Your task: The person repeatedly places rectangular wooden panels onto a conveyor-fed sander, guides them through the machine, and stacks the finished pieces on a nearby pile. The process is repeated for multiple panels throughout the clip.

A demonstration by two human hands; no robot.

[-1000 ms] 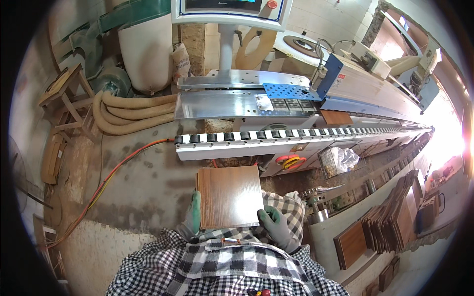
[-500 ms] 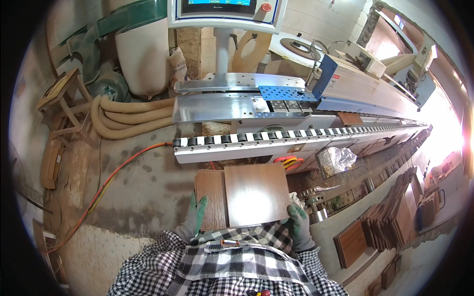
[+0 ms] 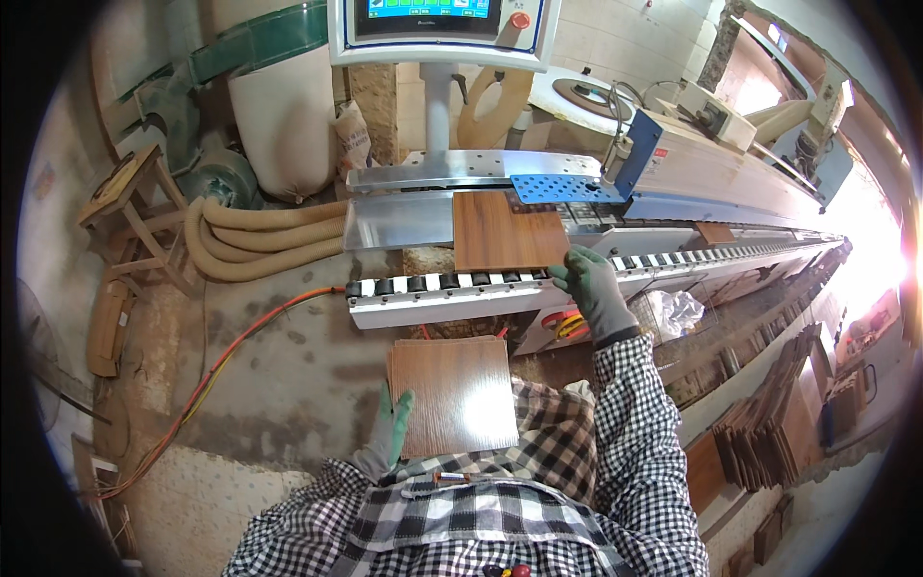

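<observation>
My left hand (image 3: 391, 423), in a green and grey glove, grips the left edge of a small stack of brown wood-grain boards (image 3: 457, 394). The thumb lies on the top face, and the fingers underneath are hidden. The stack rests at my lap, against the checked apron. My right hand (image 3: 591, 288), gloved alike, reaches forward and holds the near right corner of a single brown board (image 3: 505, 233). That board lies flat across the metal infeed table (image 3: 399, 223) and the roller rail (image 3: 452, 282). Its far right corner meets the blue perforated plate (image 3: 562, 188).
A control screen (image 3: 423, 14) stands above the long machine (image 3: 721, 159). Beige hoses (image 3: 264, 231) and an orange hose (image 3: 231, 351) run at the left, near a wooden stool (image 3: 135, 202). More boards (image 3: 769, 433) lean at the right. A plastic bag (image 3: 676, 313) sits below the rail.
My right hand has moved forward from the boards at my lap to the machine, and a single board now lies on its table. My left hand still holds the stack, now squared up.
</observation>
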